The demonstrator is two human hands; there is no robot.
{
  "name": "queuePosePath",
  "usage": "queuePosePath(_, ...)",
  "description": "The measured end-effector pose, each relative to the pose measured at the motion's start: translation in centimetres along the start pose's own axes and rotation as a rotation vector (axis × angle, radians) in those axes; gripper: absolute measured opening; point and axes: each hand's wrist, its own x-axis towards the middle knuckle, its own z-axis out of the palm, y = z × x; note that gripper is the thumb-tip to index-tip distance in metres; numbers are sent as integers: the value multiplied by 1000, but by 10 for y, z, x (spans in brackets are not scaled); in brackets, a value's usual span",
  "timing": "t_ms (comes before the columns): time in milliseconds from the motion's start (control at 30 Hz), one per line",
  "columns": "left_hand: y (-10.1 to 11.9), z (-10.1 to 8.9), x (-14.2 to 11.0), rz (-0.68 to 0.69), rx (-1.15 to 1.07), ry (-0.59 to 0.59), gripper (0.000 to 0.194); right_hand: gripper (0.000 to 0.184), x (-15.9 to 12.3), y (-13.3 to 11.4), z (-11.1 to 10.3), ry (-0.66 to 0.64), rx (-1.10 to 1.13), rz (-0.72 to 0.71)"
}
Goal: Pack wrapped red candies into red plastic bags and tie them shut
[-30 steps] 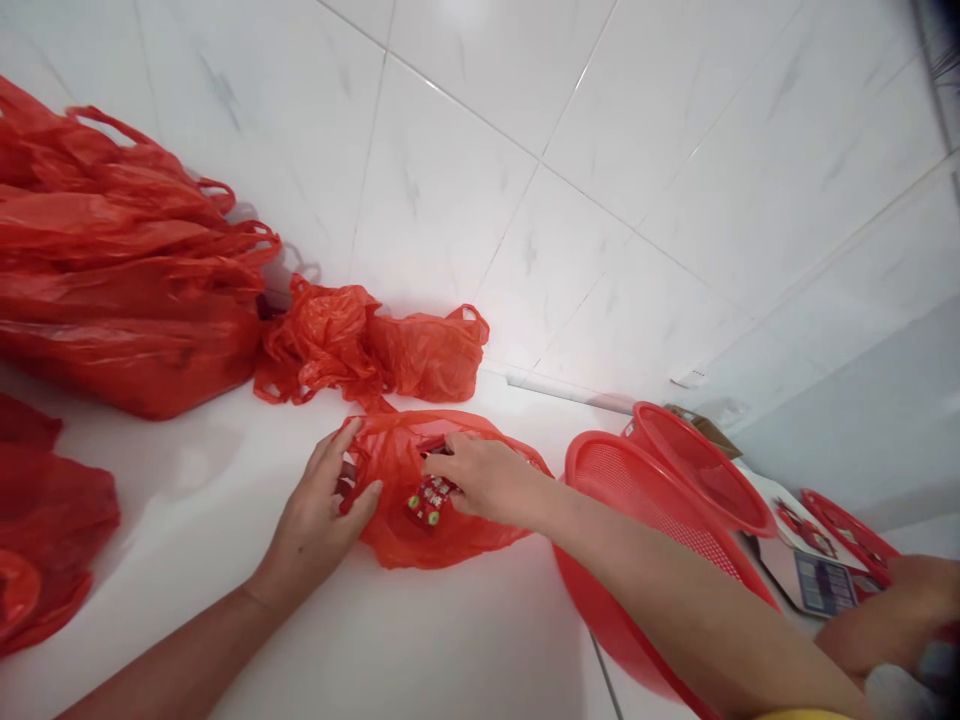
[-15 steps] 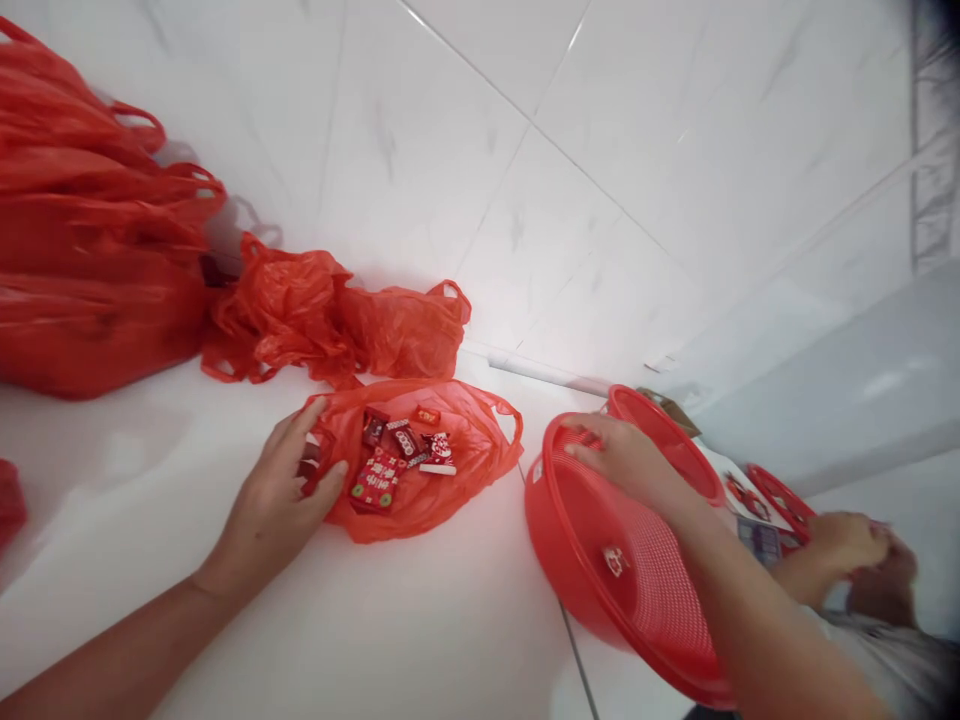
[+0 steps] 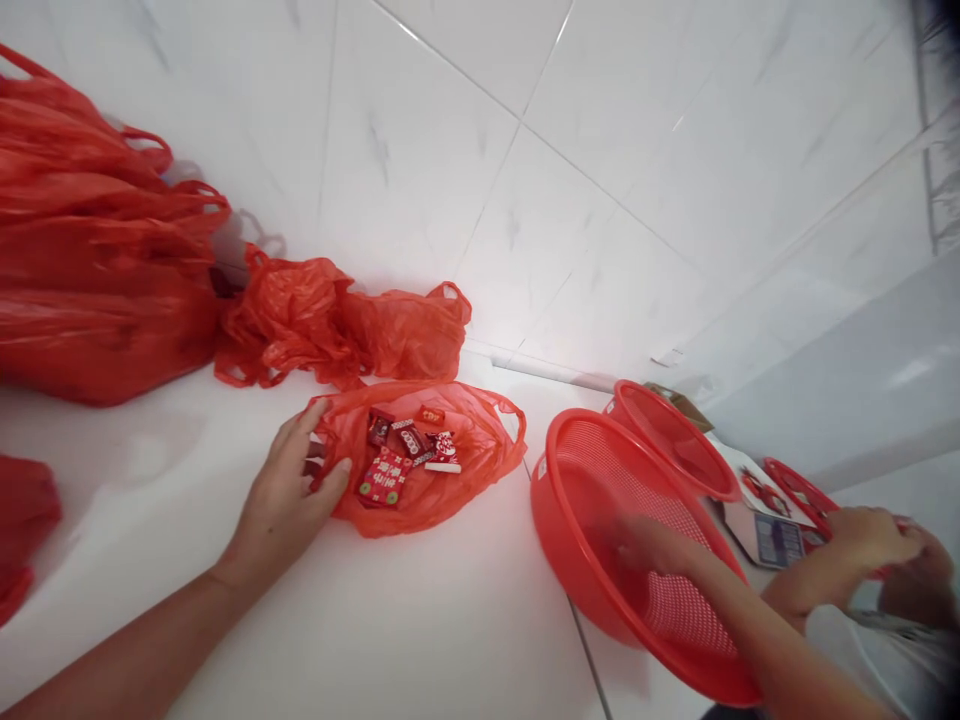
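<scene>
My left hand (image 3: 300,465) holds the left edge of a red plastic bag (image 3: 465,480), with thumb and fingers apart along its rim. The bag lies open on the white surface. Inside it are several small wrapped sweets, among them a red patterned packet (image 3: 384,477), a dark red wrapper (image 3: 409,440) and a red-and-white wrapper (image 3: 444,447). My right hand (image 3: 649,543) reaches down into a red mesh basket (image 3: 559,520) on the right. Motion smears its fingers, and whatever they touch is hidden.
Full red bags (image 3: 97,290) and crumpled red bags (image 3: 405,330) stand along the tiled wall (image 3: 420,150). Behind the mesh basket are a second red basket (image 3: 675,440) and a scale (image 3: 776,540). Another person's hands (image 3: 877,540) are at far right, near a further red basket (image 3: 799,492).
My right hand has moved from the mesh basket's far rim down into it, covering the small wrapped item seen there before. My left hand stays at the bag.
</scene>
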Motion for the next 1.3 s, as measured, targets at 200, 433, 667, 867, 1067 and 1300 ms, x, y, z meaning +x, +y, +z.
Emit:
queuePosePath(200, -7, 1, -1, 35, -20, 21, 64, 17, -16, -39, -53, 262, 12, -90)
queuePosePath(433, -5, 2, -2, 33, 3, -20, 85, 34, -87, -186, -57, 385, 401, -561)
queuePosePath(667, -15, 1, 2, 72, -11, 42, 77, 40, -22, -277, -22, 319, 439, -620)
queuePosePath(867, -21, -5, 8, 70, -3, 81, 75, 20, 32, -274, -16, 350, 353, -467)
queuePosePath(1067, -25, -12, 22, 78, 35, 139, 78, 28, 53, -271, -5, 290, 294, -420)
queuePosePath(1300, -9, -38, 31, 240, 355, 341, 67, 29, 43, -289, -3, 280, 417, -574)
